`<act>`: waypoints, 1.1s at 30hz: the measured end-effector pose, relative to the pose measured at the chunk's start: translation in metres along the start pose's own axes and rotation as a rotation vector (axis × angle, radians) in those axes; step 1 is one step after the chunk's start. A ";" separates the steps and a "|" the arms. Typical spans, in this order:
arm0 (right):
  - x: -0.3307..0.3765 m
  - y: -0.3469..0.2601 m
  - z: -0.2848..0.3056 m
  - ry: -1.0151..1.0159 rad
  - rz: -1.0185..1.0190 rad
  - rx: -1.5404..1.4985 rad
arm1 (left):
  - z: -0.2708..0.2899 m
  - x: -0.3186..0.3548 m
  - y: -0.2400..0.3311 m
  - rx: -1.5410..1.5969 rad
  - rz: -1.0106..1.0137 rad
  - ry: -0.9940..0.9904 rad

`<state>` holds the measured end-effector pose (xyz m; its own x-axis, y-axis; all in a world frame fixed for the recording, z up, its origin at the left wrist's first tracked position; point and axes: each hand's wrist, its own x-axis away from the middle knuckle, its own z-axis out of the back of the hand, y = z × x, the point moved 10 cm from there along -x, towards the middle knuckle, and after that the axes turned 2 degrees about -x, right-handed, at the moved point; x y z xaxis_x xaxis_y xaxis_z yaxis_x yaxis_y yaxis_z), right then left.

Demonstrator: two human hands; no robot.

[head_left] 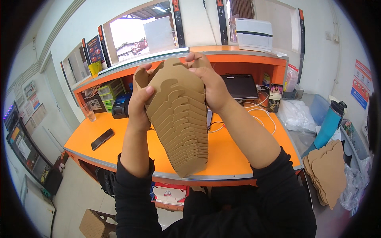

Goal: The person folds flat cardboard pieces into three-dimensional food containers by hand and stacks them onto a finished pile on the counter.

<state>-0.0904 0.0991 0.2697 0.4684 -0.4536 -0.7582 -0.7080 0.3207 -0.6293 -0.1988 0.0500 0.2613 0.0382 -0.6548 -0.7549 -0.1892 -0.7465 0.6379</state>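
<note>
A tall stack of nested brown cardboard cartons stands tilted over the orange desk, its narrow lower end near the front edge. Their notched rims overlap like scales. My left hand is closed on the upper left side of the stack, thumb on the near face and fingers around a bent flap. Opposite it, my right hand grips the upper right side, with its fingers curled over the far rim of the top carton. The inside of that carton is mostly hidden.
On the orange desk lie a black phone and white cables. A laptop and a black device stand farther back. To the right are flat cardboard blanks and a teal bottle. A drinking glass stands at left.
</note>
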 end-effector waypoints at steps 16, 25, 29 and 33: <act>0.001 -0.001 0.002 0.006 0.053 0.033 | 0.011 0.013 0.021 -0.109 -0.400 0.026; 0.003 0.003 0.006 0.010 0.006 -0.096 | 0.032 0.020 0.004 -0.160 -0.417 0.145; 0.004 0.001 -0.001 -0.013 -0.004 -0.088 | 0.034 0.011 0.010 -0.059 -0.460 0.046; 0.002 0.001 0.003 0.004 -0.024 -0.066 | 0.021 0.002 0.021 0.015 -0.450 0.073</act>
<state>-0.0887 0.1007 0.2667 0.4837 -0.4641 -0.7420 -0.7297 0.2543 -0.6347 -0.2231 0.0355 0.2698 0.1889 -0.2727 -0.9434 -0.1521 -0.9572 0.2462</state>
